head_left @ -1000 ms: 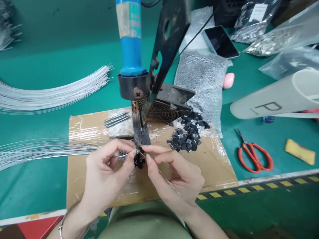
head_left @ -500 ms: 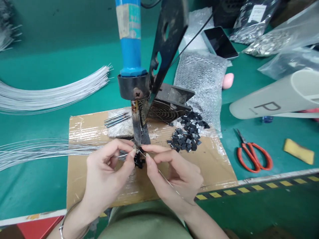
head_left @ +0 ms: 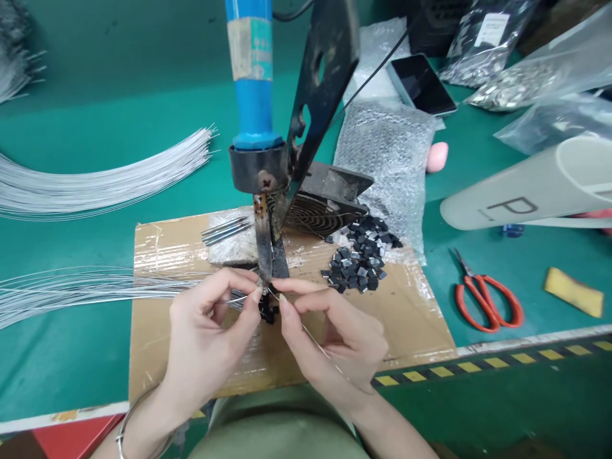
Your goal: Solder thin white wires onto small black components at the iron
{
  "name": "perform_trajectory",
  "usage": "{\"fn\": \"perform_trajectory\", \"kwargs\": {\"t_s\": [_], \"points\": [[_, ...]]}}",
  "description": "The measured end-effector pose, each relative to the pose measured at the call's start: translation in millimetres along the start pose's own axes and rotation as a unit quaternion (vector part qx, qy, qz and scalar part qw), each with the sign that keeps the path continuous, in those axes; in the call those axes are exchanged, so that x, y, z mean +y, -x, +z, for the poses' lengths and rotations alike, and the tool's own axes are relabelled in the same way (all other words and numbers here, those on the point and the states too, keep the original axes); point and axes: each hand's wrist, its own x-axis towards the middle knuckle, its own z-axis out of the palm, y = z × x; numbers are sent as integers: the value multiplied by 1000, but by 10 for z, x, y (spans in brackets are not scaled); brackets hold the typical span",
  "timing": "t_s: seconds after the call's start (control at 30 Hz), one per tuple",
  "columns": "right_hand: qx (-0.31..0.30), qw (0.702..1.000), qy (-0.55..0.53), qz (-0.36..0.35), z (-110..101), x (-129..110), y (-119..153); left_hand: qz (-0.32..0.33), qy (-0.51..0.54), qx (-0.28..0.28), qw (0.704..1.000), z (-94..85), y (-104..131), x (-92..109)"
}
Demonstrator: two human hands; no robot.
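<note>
Green tabletop [head_left: 95, 95] carried taped cardboard [head_left: 191, 357] near its front edge, where the left hand [head_left: 205, 338] and right hand [head_left: 335, 338] each kept a pinching grip on thin wire [head_left: 313, 338], holding its end against the soldering iron tip [head_left: 264, 255] clamped upright above.

Left hand [head_left: 210, 325] raised, palm turned inward, thumb and forefinger pinched together at the tips. Right hand [head_left: 335, 335] opposite, forefinger and thumb likewise pinched, other fingers curled. Fingertips of both nearly meet. Bangle on left wrist.
</note>
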Motion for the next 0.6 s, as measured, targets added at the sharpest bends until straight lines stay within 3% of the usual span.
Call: {"fn": "perform_trajectory", "kwargs": {"t_s": [0.6], "points": [[3, 1000, 12, -17, -6, -2, 0, 11, 4, -1, 1000, -3, 19, -4]]}}
